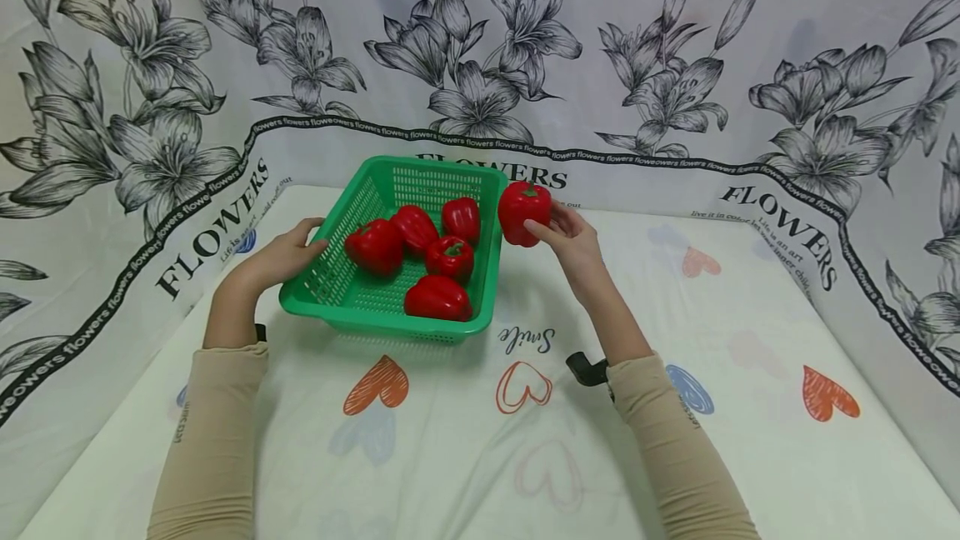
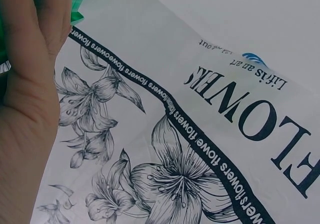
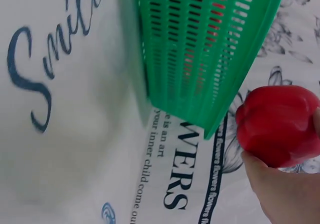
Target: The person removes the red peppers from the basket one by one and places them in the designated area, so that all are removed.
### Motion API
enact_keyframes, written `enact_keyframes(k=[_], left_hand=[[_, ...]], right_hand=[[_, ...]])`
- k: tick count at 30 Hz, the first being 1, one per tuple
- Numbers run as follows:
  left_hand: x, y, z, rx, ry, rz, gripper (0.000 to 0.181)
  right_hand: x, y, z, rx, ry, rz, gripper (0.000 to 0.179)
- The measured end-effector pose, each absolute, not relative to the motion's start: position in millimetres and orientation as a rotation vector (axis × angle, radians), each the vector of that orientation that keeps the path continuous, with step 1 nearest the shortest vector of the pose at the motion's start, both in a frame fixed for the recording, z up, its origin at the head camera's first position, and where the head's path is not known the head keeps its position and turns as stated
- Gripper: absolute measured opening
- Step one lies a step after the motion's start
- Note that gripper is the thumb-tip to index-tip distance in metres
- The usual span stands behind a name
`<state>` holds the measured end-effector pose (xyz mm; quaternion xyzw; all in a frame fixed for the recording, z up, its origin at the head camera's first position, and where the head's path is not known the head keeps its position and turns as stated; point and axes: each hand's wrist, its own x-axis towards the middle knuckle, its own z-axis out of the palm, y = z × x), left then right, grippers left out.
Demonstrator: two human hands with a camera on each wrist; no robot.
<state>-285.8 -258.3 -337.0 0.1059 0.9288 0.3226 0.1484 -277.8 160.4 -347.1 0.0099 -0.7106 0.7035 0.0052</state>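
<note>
A green plastic basket (image 1: 390,323) with slotted walls holds several red bell peppers (image 1: 438,298). My left hand (image 1: 281,257) grips the basket's left rim; in the left wrist view that hand (image 2: 30,84) covers most of the green edge. Just outside the right rim, my right hand (image 1: 573,244) holds one more red bell pepper (image 1: 524,213), its green stem end up and the thumb on its near side. The right wrist view has this pepper (image 3: 277,126) beside the basket's wall (image 3: 195,49), raised above the rim's far corner.
The white tablecloth (image 1: 450,473) is printed with hearts and the word Smile. Behind and along both sides rises a white flower-printed curtain (image 1: 675,48) with a black lettered band. A dark strap piece (image 1: 587,369) sticks out at the right wrist.
</note>
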Motion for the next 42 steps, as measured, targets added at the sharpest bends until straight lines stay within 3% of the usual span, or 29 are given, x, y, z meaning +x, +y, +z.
enact_keyframes(k=[24, 42], left_hand=[[-284, -259, -336, 0.310, 2.680, 0.924, 0.061], [-286, -260, -338, 0.308, 2.671, 0.928, 0.062]], right_hand=[[-296, 206, -389, -0.246, -2.169, 2.167, 0.078], [-308, 216, -406, -0.381, -2.163, 2.214, 0.076]])
